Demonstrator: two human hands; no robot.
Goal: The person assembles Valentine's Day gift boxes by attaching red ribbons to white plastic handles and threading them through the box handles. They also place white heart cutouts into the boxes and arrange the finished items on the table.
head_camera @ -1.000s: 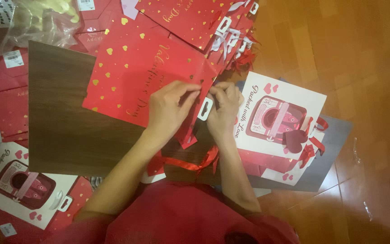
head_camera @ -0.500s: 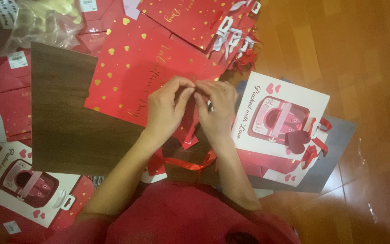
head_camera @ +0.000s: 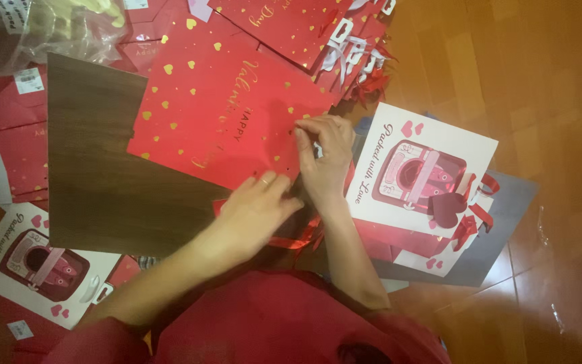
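Observation:
A flat red gift bag with gold hearts and gold lettering point(head_camera: 223, 114) lies on a dark brown wooden board point(head_camera: 102, 182). My left hand point(head_camera: 254, 212) presses flat on the bag's lower right corner, a ring on one finger. My right hand point(head_camera: 325, 155) pinches at the bag's right edge near small punched holes, fingers curled. A red ribbon point(head_camera: 298, 239) trails under both wrists. Whether the right fingers hold a ribbon end is hidden.
A white gift bag with a pink heart picture point(head_camera: 422, 175) lies right of my hands, over a grey sheet point(head_camera: 500, 222). More red bags with white handles point(head_camera: 318, 27) are stacked at top. Another white bag point(head_camera: 35, 263) lies lower left. Clear plastic wrap point(head_camera: 62, 27) sits top left.
My left hand has slid down from the bag's edge to its lower corner. The white handle seen between my fingers a second ago is no longer visible. My right hand stays at the edge.

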